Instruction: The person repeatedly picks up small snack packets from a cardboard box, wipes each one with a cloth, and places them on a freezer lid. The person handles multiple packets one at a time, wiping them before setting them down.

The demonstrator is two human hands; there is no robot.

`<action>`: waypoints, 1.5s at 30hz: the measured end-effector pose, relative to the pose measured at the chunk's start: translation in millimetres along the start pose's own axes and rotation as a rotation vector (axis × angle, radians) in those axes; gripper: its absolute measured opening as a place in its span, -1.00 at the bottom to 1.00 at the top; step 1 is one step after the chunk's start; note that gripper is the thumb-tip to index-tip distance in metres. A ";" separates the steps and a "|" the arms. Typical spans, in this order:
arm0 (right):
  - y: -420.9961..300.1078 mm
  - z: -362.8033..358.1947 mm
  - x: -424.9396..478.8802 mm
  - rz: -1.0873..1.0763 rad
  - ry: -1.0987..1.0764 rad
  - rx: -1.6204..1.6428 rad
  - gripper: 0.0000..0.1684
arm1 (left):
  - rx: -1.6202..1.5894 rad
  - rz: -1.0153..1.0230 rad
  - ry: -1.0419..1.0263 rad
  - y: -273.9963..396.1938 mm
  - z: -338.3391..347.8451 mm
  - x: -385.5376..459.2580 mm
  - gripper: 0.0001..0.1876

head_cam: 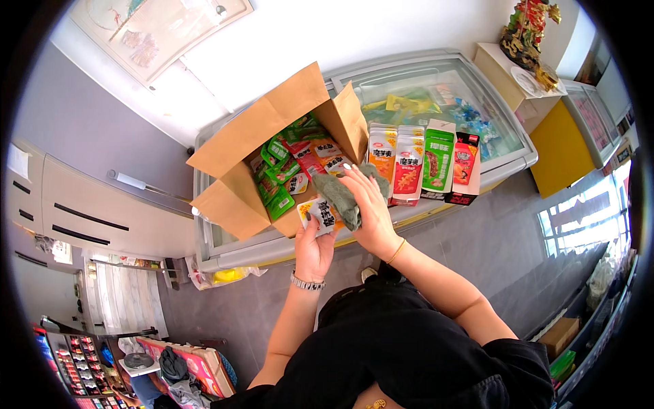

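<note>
My left hand (316, 249) grips the lower edge of a white and orange snack packet (318, 214). A grey-green cloth (341, 197) lies in my right hand (369, 214), pressed against the packet's right side and partly hiding it. Both hands are just in front of an opened cardboard box (260, 138), whose flaps stand out. Inside the box are green packets (280, 174) and some red, white and orange ones (327, 150). Right of my right hand stand display cartons of orange packets (382, 158), red packets (409, 168), green packets (438, 161) and small red packets (465, 163).
Box and cartons rest on a glass-topped chest freezer (490, 166), with bagged goods under its lid. A cabinet (503, 64) bearing a gilded figurine (529, 38) adjoins it. Behind on the left are drawers (97, 204). A plastic bag (225, 276) sits on the floor by the freezer.
</note>
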State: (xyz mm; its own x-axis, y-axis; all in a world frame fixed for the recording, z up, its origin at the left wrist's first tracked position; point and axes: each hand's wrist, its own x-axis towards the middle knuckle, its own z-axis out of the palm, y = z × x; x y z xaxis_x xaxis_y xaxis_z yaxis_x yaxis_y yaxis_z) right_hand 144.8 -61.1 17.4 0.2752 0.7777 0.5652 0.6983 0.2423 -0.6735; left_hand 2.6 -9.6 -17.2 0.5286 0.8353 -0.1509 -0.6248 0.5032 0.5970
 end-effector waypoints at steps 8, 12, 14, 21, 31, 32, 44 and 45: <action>-41.3 19.4 -30.2 -0.255 -0.192 -0.037 -0.33 | -0.066 0.068 -0.320 -16.5 -22.6 -13.5 -0.49; -12.8 7.3 -23.2 -0.275 -0.142 -0.179 -0.36 | -0.046 -0.094 -0.036 -0.6 7.3 -15.5 -0.48; -1.4 -7.4 -13.2 -0.082 -0.056 -0.182 -0.34 | -0.080 0.037 -0.055 9.2 33.8 -20.2 -0.47; -20.4 3.9 -25.6 -0.274 -0.150 -0.106 -0.41 | -0.044 -0.077 -0.140 1.2 -1.4 -10.5 -0.50; 1.5 -15.4 -20.5 -0.026 -0.161 -0.076 -0.22 | -0.019 0.025 -0.089 8.5 34.5 -17.2 -0.42; 0.1 -16.7 -20.7 -0.009 -0.156 -0.025 -0.22 | -0.100 -0.012 -0.123 8.9 32.9 -15.8 -0.42; -1.4 -21.7 -37.1 0.701 0.012 0.992 -0.55 | 0.945 0.196 -0.165 -7.1 -7.2 13.0 -0.54; -0.8 -24.4 -36.1 0.768 0.033 1.054 -0.57 | 0.858 0.185 -0.184 -6.7 -8.1 14.3 -0.57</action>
State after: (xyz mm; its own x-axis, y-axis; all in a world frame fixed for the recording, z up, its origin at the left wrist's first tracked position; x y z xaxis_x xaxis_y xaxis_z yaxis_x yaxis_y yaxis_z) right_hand 150.4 -103.6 9.1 0.3969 0.9090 -0.1271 -0.4901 0.0928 -0.8667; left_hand 9.7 0.8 -29.7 0.5918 0.8010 0.0903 -0.1032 -0.0358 0.9940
